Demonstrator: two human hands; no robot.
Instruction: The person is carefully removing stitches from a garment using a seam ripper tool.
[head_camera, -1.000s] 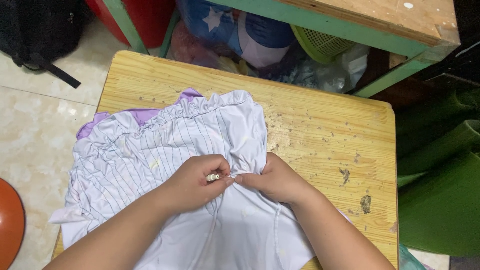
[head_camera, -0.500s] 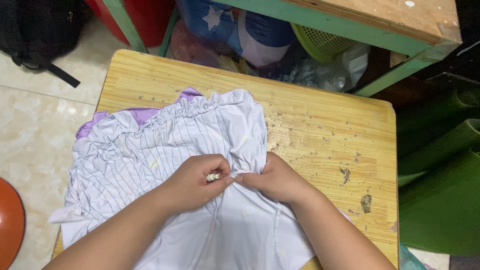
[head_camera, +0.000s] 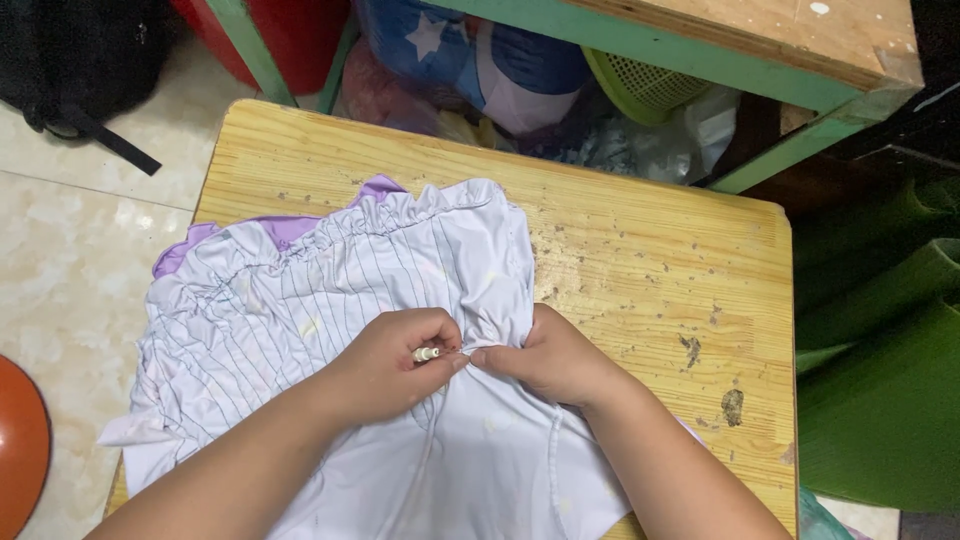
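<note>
Both bare forearms reach in from below and converge, wrists angled inward. The left hand (head_camera: 395, 360) is curled, thumb and fingertips pinched together. The right hand (head_camera: 545, 358) is likewise curled and pinching, its fingertips nearly touching the left's.

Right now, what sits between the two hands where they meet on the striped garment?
In the head view, the left hand and right hand nearly touch. Between them lies a bunched fold of the white striped garment and a small pale tool in the left fingers.
</note>
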